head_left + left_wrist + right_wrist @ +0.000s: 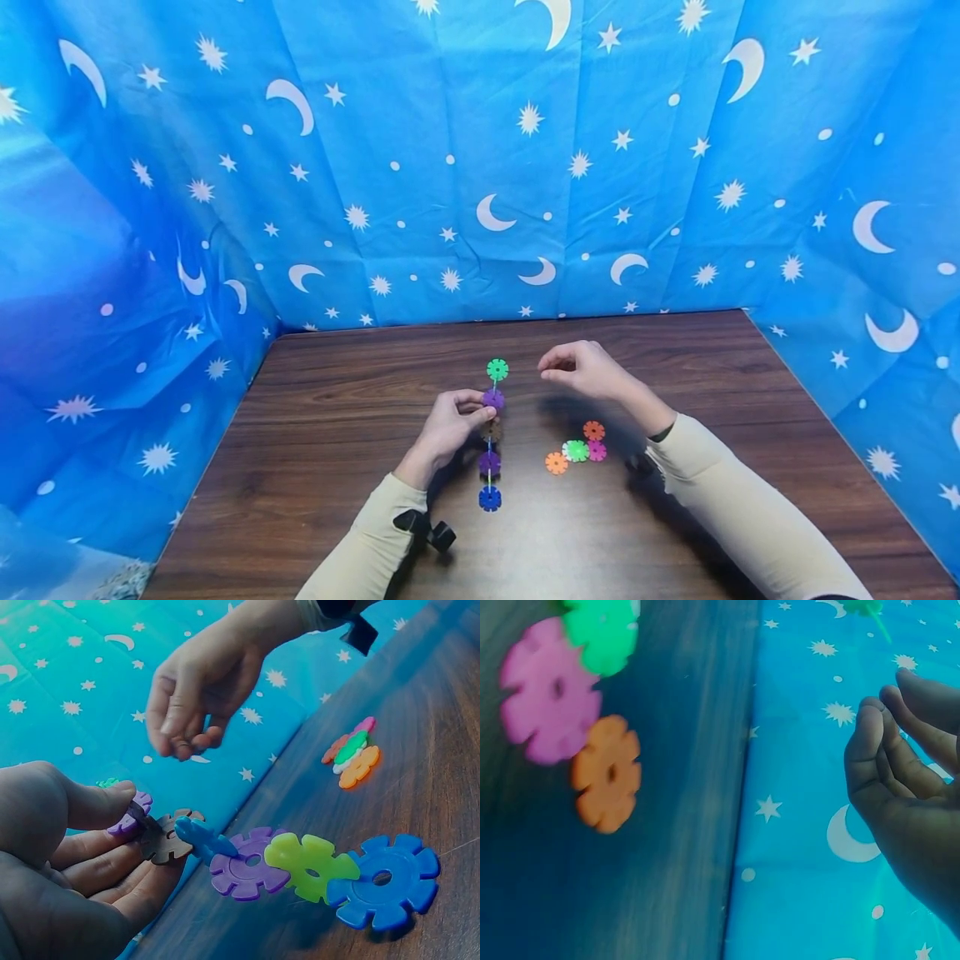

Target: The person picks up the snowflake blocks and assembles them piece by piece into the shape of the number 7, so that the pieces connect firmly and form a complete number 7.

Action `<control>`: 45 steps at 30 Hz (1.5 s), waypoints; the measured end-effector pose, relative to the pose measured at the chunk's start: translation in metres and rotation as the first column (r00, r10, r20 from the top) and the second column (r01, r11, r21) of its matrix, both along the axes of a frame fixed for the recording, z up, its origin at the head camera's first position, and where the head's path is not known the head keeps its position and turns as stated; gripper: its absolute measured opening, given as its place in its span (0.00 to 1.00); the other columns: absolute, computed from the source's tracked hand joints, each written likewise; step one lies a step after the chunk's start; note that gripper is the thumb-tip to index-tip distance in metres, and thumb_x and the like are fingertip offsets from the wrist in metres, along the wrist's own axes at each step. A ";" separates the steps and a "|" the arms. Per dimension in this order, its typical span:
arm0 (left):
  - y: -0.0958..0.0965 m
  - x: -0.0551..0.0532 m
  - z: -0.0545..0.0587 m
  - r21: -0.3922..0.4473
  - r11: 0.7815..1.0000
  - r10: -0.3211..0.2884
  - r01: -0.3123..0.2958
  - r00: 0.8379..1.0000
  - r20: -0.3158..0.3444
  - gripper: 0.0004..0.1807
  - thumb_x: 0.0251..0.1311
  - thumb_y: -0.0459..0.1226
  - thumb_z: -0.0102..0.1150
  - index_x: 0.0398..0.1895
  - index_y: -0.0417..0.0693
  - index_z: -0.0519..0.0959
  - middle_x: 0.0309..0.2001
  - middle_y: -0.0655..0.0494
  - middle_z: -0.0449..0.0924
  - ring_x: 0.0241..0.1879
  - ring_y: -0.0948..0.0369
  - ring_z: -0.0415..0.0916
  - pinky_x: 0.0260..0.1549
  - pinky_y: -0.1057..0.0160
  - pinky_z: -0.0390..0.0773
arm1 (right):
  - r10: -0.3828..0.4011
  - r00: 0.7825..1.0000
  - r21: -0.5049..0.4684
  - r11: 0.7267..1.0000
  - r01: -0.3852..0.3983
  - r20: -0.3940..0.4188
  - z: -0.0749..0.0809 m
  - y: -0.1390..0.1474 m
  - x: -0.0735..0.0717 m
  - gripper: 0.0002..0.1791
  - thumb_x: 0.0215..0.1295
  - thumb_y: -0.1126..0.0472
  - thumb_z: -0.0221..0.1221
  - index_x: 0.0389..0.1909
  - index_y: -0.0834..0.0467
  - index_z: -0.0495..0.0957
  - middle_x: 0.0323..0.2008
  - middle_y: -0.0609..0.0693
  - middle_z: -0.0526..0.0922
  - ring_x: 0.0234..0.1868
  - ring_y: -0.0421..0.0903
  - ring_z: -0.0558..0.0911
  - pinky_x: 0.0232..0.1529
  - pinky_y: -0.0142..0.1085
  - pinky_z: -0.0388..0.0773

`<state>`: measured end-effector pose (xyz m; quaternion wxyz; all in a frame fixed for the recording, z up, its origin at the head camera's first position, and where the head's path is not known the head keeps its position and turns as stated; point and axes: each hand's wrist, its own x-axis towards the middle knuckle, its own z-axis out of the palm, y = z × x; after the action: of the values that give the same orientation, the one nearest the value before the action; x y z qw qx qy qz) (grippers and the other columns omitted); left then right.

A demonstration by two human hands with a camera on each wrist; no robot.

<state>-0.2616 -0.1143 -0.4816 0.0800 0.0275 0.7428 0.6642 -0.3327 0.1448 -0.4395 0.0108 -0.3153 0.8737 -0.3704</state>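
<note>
A chain of slotted plastic flower discs runs away from me, raised over the table. From far to near it shows a green disc (pixel 497 367), a purple disc (pixel 494 398), a brown disc (pixel 166 838), a light blue one (pixel 202 836), another purple disc (pixel 244 864), a yellow-green one (pixel 304 868) and a blue disc (pixel 390 881). My left hand (pixel 452 422) pinches the chain around its farther purple disc, thumb on top and fingers beneath. To the right of the chain's far end, my right hand (pixel 588 369) hangs in the air, fingers loosely curled, holding nothing.
Loose discs lie grouped on the wooden table (pixel 337 442), right of the chain: an orange one (pixel 594 430), a pink one (pixel 597 451), a green one (pixel 577 451) over a white one, and another orange one (pixel 557 463). Blue star-and-moon cloth (pixel 420 250) hangs around the table.
</note>
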 end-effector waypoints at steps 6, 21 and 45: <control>0.000 0.001 0.002 0.004 1.000 -0.005 0.005 1.000 -0.004 0.10 0.61 0.28 0.62 0.43 0.29 0.79 0.38 0.43 0.86 0.35 0.64 0.82 0.39 0.66 0.82 | 0.028 0.999 0.050 0.998 -0.030 0.044 -0.009 0.011 0.006 0.06 0.64 0.59 0.64 0.40 0.53 0.84 0.34 0.41 0.85 0.34 0.38 0.80 0.36 0.33 0.78; -0.003 -0.002 -0.002 0.017 1.000 0.006 -0.006 1.000 -0.017 0.11 0.59 0.27 0.63 0.42 0.27 0.79 0.35 0.44 0.86 0.33 0.65 0.82 0.33 0.68 0.80 | 0.094 0.992 0.198 0.974 -0.109 0.084 -0.022 0.024 0.028 0.10 0.59 0.59 0.68 0.41 0.57 0.84 0.31 0.40 0.83 0.32 0.35 0.78 0.33 0.30 0.77; -0.005 -0.001 0.002 0.031 0.999 -0.016 0.016 1.000 0.006 0.11 0.60 0.25 0.60 0.44 0.25 0.78 0.35 0.42 0.85 0.34 0.63 0.81 0.36 0.68 0.80 | 0.181 0.973 0.222 0.952 -0.209 0.141 -0.038 0.034 0.049 0.14 0.53 0.62 0.71 0.40 0.59 0.82 0.31 0.48 0.82 0.29 0.35 0.77 0.29 0.27 0.76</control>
<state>-0.2630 -0.1191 -0.4792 0.0871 0.0327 0.7319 0.6751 -0.2838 0.1785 -0.4771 0.1365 -0.3740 0.8737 -0.2796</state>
